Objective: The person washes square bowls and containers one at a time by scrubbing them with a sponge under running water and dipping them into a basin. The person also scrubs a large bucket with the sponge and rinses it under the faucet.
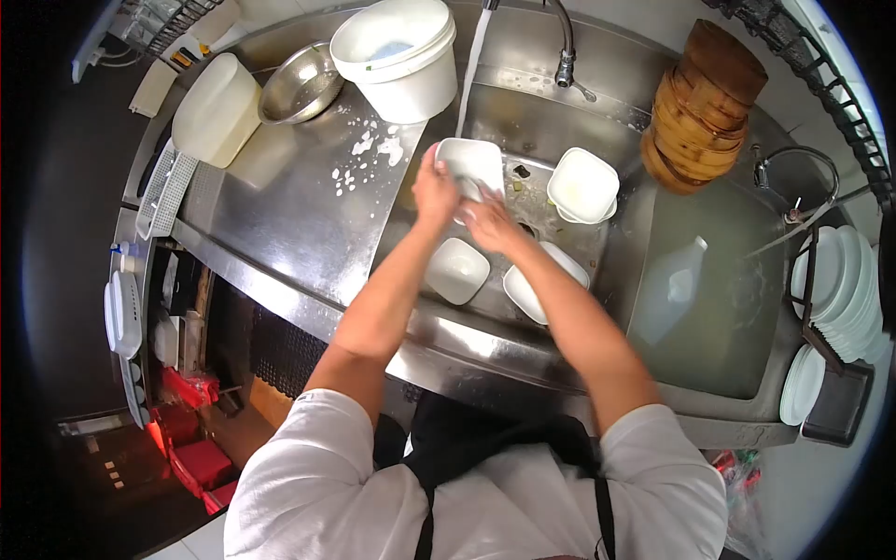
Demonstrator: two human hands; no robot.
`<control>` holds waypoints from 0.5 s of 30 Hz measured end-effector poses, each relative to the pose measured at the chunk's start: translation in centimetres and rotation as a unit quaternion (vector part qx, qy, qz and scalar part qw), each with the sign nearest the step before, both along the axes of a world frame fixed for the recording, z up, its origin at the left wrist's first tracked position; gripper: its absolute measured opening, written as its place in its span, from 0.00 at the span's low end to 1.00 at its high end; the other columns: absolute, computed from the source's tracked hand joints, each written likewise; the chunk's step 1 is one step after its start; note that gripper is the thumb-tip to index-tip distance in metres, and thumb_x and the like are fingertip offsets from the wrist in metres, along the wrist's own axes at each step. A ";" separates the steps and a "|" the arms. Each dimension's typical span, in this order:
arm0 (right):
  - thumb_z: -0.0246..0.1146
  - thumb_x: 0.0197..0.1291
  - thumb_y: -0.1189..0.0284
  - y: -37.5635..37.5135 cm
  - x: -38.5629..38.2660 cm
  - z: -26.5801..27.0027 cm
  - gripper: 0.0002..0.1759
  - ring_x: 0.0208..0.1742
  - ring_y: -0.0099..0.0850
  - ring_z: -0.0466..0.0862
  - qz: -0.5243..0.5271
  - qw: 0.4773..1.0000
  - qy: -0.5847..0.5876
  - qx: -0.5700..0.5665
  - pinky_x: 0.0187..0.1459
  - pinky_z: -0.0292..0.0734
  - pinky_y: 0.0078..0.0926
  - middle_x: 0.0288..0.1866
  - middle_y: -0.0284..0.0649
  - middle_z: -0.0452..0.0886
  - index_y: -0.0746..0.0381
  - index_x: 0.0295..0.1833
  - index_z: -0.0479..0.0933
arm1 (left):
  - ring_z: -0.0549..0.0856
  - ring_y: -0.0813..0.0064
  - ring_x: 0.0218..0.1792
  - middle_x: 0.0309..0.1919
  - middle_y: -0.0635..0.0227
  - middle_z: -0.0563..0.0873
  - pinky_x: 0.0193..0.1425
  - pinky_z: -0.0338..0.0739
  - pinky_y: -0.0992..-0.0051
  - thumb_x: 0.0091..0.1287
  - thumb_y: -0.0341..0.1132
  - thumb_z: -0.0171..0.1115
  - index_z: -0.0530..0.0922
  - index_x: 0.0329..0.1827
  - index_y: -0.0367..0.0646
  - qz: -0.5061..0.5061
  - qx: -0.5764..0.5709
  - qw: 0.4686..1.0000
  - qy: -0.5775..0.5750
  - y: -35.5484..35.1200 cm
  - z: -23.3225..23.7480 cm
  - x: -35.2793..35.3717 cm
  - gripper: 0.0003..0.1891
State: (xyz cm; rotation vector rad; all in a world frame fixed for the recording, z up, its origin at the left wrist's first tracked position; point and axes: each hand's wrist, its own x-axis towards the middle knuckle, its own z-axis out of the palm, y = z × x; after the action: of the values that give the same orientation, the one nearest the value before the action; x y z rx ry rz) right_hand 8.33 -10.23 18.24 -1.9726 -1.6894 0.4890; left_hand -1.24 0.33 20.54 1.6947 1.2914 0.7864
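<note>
My left hand (435,193) grips the left edge of a white square bowl (478,157) held tilted over the left sink basin. Inside that bowl, my right hand (490,222) is pressed with bent fingers, and a greyish blurred patch lies under them that I cannot make out. A stream of water (471,70) runs down close to the bowl's far side. Below my hands, another white bowl (457,272) rests in the basin. A white oval dish (528,297) lies partly behind my right forearm. To the right are stacked white square bowls (583,183).
Left, a steel counter (308,219) carries foam, a white bucket (401,79), a steel bowl (301,86) and a cream tub (217,110). Right, bamboo steamers (695,121) stand behind a basin of cloudy water (723,308) holding a translucent jug (674,289). White plates (845,289) fill a rack.
</note>
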 end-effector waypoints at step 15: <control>0.51 0.72 0.60 -0.2 6.8 0.9 0.26 0.72 0.40 0.65 -0.083 0.873 0.445 0.182 0.71 0.60 0.36 0.73 0.52 0.63 0.64 0.68 0.67 | 0.84 0.74 0.43 0.45 0.62 0.85 0.47 0.80 0.71 0.76 0.36 0.50 0.75 0.58 0.36 -0.131 -0.215 0.955 -0.156 -4.5 1.1 0.0 0.15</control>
State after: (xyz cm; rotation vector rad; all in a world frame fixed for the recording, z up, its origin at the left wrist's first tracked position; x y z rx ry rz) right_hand 15.12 -10.46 19.16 -1.2738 -0.9214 0.7883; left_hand -1.26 -4.18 21.63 1.2935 0.9143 0.5389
